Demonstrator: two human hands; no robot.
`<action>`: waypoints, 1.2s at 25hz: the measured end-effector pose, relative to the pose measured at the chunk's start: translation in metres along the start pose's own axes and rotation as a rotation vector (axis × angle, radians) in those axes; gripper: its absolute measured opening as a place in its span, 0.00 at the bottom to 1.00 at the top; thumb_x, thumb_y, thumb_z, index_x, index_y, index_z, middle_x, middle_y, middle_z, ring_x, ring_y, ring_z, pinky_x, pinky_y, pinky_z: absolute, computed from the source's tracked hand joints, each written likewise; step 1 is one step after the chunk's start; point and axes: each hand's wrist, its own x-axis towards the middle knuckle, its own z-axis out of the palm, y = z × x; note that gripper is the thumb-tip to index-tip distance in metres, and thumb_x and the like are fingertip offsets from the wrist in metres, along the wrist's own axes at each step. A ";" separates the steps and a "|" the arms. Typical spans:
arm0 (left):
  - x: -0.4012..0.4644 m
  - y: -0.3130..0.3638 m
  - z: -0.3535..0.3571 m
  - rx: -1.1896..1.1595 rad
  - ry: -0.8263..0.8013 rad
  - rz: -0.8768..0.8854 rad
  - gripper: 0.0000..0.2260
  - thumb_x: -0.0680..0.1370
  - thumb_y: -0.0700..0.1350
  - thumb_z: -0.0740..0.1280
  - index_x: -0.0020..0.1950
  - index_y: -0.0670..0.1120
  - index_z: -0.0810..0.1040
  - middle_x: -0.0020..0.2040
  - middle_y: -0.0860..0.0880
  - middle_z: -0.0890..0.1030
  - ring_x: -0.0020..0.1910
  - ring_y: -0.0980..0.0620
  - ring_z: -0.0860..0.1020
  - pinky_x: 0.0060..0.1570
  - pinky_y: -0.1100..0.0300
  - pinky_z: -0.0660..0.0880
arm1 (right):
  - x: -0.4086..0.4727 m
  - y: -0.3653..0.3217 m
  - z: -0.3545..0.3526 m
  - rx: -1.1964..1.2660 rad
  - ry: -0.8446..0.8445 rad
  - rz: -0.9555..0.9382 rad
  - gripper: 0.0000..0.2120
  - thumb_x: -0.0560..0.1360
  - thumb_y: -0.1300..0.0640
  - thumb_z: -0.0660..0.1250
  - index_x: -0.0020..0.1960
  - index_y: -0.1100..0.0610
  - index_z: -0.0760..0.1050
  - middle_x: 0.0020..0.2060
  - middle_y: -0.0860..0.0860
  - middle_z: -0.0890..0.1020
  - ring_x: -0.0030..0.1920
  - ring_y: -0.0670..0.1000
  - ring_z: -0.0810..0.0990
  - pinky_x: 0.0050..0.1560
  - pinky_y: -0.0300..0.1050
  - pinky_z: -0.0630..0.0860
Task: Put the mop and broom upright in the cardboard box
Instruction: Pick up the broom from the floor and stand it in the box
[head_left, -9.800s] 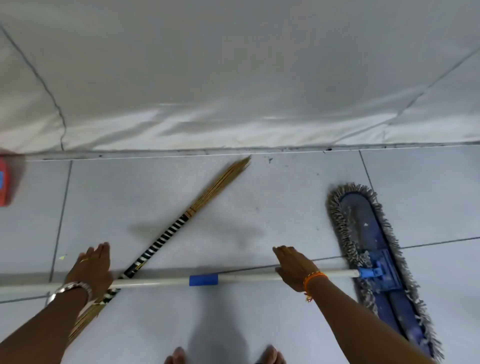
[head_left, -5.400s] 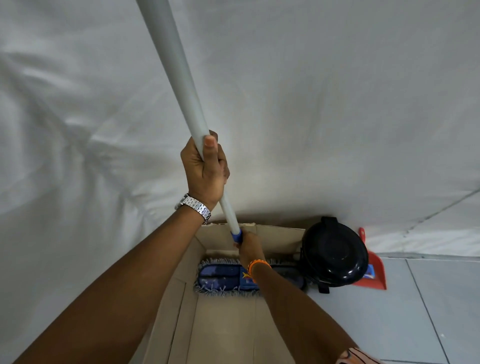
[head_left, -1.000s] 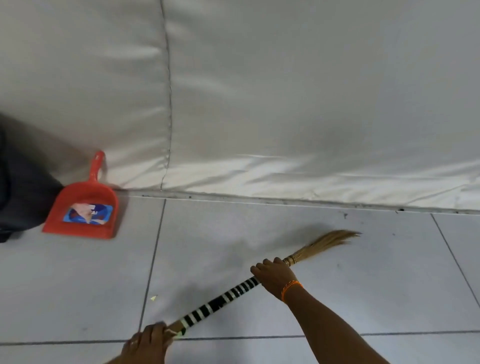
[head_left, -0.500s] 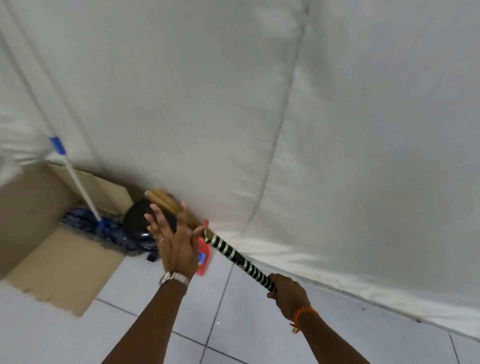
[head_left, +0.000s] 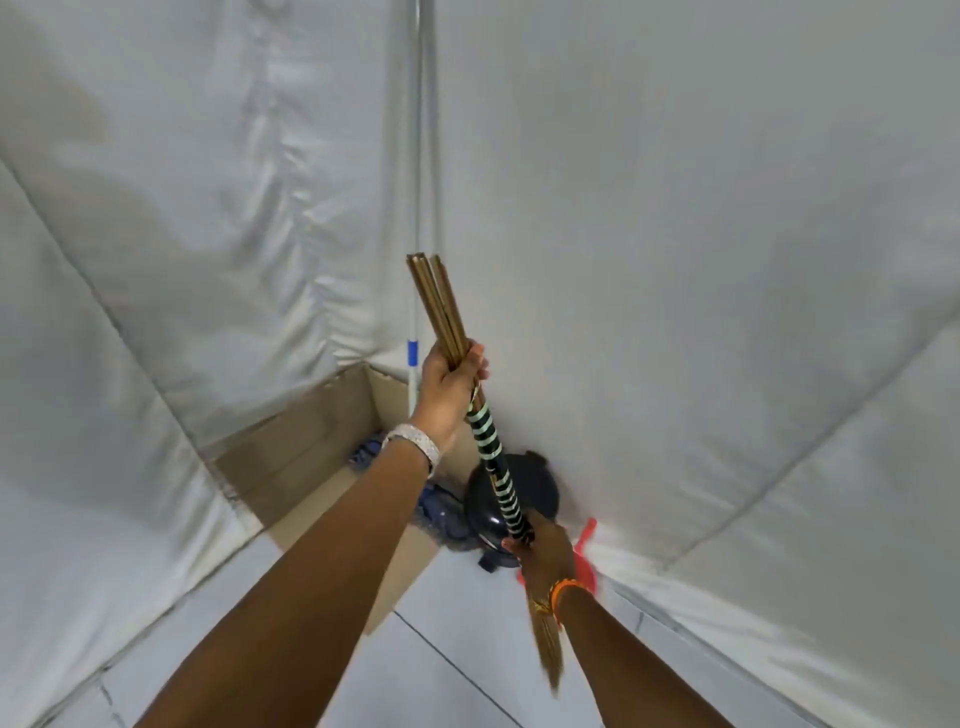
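Observation:
I hold the broom (head_left: 493, 462) nearly upright in both hands, to the right of the open cardboard box (head_left: 311, 447). My left hand (head_left: 449, 387) grips it high, where the bare brown sticks start. My right hand (head_left: 540, 545) grips the low end of the black-and-white striped handle. The straw bristles hang down past my right wrist. The mop stands upright in the box: its white pole (head_left: 415, 260) leans on the white sheet and its blue head (head_left: 441, 509) lies on the box bottom, partly hidden by my left arm.
A black round bin (head_left: 540, 488) stands just right of the box, behind the broom. A red dustpan (head_left: 584, 551) lies beside it on the tiled floor. White sheeting closes off the back and left sides.
The broom has swung from a slant to near upright. My left hand, which was open beside the handle, now grips its upper end. The view has turned toward the box.

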 end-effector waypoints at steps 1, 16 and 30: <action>0.014 0.015 -0.024 0.001 -0.060 -0.002 0.03 0.81 0.39 0.64 0.49 0.46 0.73 0.39 0.49 0.77 0.39 0.53 0.77 0.44 0.63 0.76 | 0.012 -0.025 0.022 0.052 -0.011 0.008 0.12 0.68 0.60 0.73 0.49 0.52 0.77 0.40 0.50 0.83 0.40 0.50 0.78 0.37 0.42 0.73; 0.310 -0.007 -0.343 0.583 0.073 0.045 0.31 0.70 0.45 0.77 0.67 0.50 0.65 0.52 0.48 0.78 0.47 0.49 0.81 0.52 0.50 0.81 | 0.311 -0.234 0.365 0.286 -0.117 0.096 0.15 0.74 0.66 0.65 0.59 0.55 0.76 0.54 0.55 0.81 0.53 0.52 0.79 0.46 0.27 0.72; 0.585 -0.247 -0.459 0.779 -0.441 0.263 0.17 0.74 0.50 0.74 0.59 0.50 0.74 0.45 0.54 0.86 0.44 0.58 0.84 0.49 0.59 0.81 | 0.626 -0.148 0.558 0.020 0.151 0.254 0.07 0.68 0.61 0.70 0.47 0.59 0.80 0.42 0.57 0.86 0.42 0.55 0.81 0.38 0.44 0.72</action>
